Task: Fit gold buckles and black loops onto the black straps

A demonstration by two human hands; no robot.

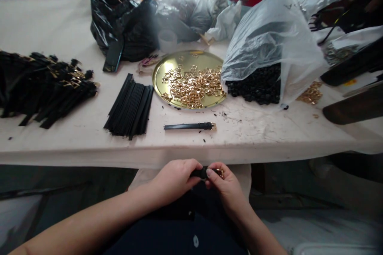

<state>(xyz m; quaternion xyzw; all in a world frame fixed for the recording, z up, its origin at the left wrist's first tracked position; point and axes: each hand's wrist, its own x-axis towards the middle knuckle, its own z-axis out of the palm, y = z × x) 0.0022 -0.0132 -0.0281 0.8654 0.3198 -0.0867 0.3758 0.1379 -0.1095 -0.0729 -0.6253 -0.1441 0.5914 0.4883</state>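
Observation:
Just off the table's front edge, my left hand [182,177] and my right hand [223,179] grip a short black strap [199,173] between them. A gold buckle [220,173] shows at its right end, by my right fingers; the rest is mostly covered. On the table ahead lies one black strap with a gold buckle [190,126], flat and pointing sideways. Behind it a round gold tray [163,61] holds a heap of small gold buckles [194,85]. A stack of plain black straps [130,105] lies left of the tray.
Many buckled black straps [44,87] are piled at the far left. A clear plastic bag [263,40] spills small black pieces [254,83] right of the tray. A phone [113,55] leans on a black bag [122,20]. Dark cylinders [356,103] stand at the right edge.

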